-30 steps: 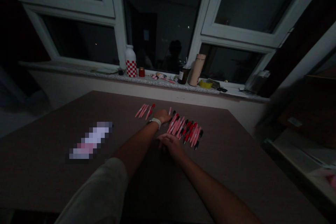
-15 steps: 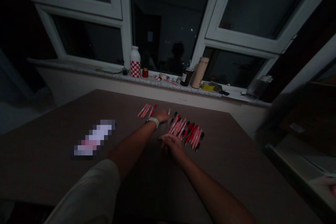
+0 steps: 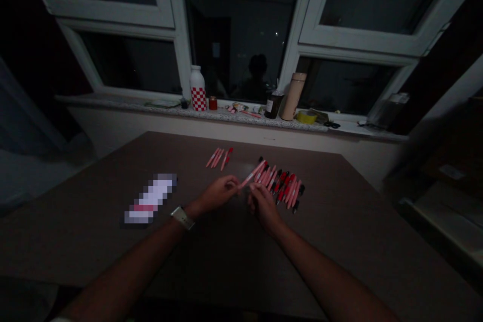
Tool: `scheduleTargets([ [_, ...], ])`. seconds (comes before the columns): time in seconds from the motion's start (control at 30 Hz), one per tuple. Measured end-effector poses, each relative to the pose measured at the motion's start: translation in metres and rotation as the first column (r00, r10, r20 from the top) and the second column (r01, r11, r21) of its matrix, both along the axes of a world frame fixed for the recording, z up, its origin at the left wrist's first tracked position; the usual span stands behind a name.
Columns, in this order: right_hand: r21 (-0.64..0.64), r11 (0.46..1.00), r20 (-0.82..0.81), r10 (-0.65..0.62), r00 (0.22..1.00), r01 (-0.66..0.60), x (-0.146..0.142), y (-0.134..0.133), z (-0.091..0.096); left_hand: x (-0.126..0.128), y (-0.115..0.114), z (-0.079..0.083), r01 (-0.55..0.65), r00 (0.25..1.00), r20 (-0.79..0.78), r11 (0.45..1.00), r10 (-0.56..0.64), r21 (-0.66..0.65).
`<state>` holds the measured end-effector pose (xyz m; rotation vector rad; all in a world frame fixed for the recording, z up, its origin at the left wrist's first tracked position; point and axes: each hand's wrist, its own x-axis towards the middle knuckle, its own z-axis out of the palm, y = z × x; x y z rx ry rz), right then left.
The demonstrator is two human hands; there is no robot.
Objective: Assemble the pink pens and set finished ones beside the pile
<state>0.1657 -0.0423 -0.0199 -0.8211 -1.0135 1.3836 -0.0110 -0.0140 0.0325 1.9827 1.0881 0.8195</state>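
My left hand [image 3: 219, 193], with a watch on its wrist, is closed on the lower end of a pink pen [image 3: 251, 175]. The pen slants up to the right, over the left edge of a row of pens [image 3: 281, 185]. Pink, red and black ones lie close together there. Beside that row, my right hand [image 3: 264, 206] is closed with thumb and fingers pinched. Whatever it may hold is too small and dark to name. Farther back on the left lies a small group of pink pens [image 3: 216, 158], one with a red cap.
A blurred-out phone-like bright object [image 3: 151, 198] lies left on the brown table [image 3: 94, 196]. Along the windowsill [image 3: 241, 116] stand a white and red checked bottle [image 3: 198, 89], a small jar [image 3: 213, 103], a dark cup [image 3: 272, 105], a beige flask [image 3: 294, 96] and yellow tape [image 3: 306, 117].
My left hand has drawn back toward me from the far side of the pens, and a pink pen now shows in it. The right hand has shifted slightly, its fingers more closed.
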Motion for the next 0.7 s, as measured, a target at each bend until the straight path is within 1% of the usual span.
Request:
scheduleTargets([
  [0.1,-0.025,1.0,-0.043,-0.015,0.999,0.014,-0.001,0.0,0.002,-0.009,-0.011,-0.008,-0.03,0.998,-0.051,0.999,0.031,0.022],
  [0.27,-0.039,0.998,-0.06,-0.052,0.997,0.05,-0.001,0.001,0.002,-0.01,-0.013,-0.016,-0.062,0.997,-0.038,0.998,0.063,0.03],
  [0.37,-0.042,0.996,-0.051,-0.081,0.995,0.079,0.0,0.001,0.001,-0.008,-0.016,-0.016,-0.066,0.997,-0.027,0.997,0.067,0.026],
  [0.5,-0.07,0.994,-0.023,-0.083,0.996,0.081,0.002,0.001,0.0,-0.006,-0.02,-0.015,-0.075,0.996,-0.042,0.997,0.076,0.025],
  [0.7,-0.087,0.991,-0.009,-0.101,0.995,0.1,0.0,-0.001,0.003,-0.006,-0.019,-0.016,-0.038,0.987,-0.15,0.995,0.052,0.097],
])
